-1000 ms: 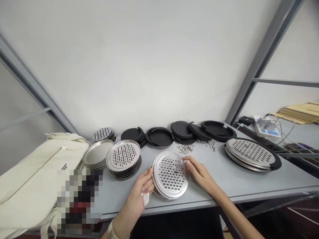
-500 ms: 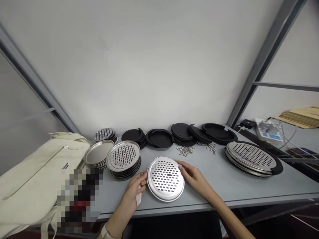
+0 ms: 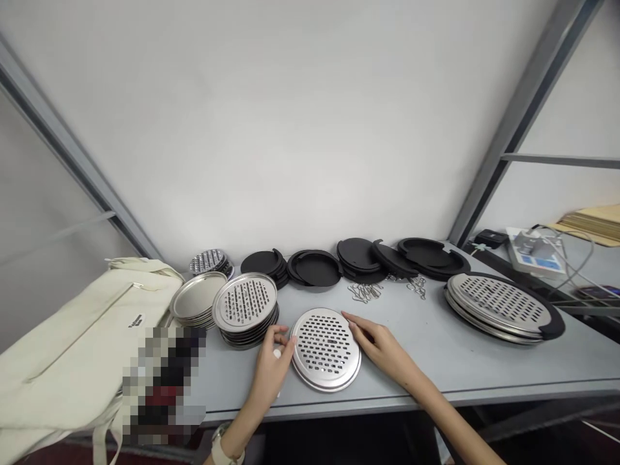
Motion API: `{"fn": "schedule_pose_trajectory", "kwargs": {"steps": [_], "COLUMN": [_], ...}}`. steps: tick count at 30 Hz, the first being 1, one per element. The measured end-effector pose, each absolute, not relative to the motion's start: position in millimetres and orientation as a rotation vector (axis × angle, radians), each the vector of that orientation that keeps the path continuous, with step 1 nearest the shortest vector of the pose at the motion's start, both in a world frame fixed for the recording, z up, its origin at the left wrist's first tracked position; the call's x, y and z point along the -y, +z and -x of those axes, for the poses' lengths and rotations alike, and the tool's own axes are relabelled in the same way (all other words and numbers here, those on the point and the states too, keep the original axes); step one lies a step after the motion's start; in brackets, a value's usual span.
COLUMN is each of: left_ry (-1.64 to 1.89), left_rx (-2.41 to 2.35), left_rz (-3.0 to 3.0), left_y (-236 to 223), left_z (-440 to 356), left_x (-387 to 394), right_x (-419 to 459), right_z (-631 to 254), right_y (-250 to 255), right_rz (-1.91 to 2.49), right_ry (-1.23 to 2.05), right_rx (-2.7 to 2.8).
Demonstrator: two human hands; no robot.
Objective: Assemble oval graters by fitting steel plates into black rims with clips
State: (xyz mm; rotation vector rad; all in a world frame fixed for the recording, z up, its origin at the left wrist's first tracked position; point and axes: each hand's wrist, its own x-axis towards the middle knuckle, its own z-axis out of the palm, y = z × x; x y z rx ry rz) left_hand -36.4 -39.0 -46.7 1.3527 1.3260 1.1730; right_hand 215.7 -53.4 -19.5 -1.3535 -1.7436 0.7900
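Observation:
A round metal grater plate (image 3: 324, 345) with rows of slots lies over a slightly larger round metal rim at the table's front. My right hand (image 3: 382, 352) grips its upper right edge, thumb and index finger at the rim. At the left edge is my left hand (image 3: 271, 368), its thumb against the rim and its other fingers curled away from it. A small white scrap (image 3: 278, 353) shows between those fingers. Just behind that hand stands a stack of round grater plates (image 3: 245, 302). To its left are stacked plain metal trays (image 3: 197, 296).
Black round holders (image 3: 317, 268) line the wall, with metal clips (image 3: 365, 292) before them. A larger grater stack (image 3: 501, 300) sits at the right. A cream bag (image 3: 87, 336) covers the left side. A power strip (image 3: 533, 252) with cables lies far right.
My left fingers have let go of the plate's edge and lifted, leaving the thumb against it. My right hand stays at the rim. The view has shifted slightly.

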Motion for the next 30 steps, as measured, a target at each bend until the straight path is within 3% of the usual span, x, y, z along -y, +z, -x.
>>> {"fn": "schedule_pose_trajectory", "kwargs": {"steps": [20, 30], "left_ry": [1.128, 1.122], "left_rx": [-1.593, -1.574], "left_rz": [-1.852, -1.827], "left_y": [-47.4, -47.1], "left_z": [29.7, 27.1], "left_x": [47.6, 49.4], "right_x": [51.6, 52.8], "right_z": [-218.6, -220.0], "right_y": [-26.8, -29.4], "right_rz": [1.331, 1.315], "right_ry": [0.748, 0.739], "right_rx": [1.822, 1.826]}}
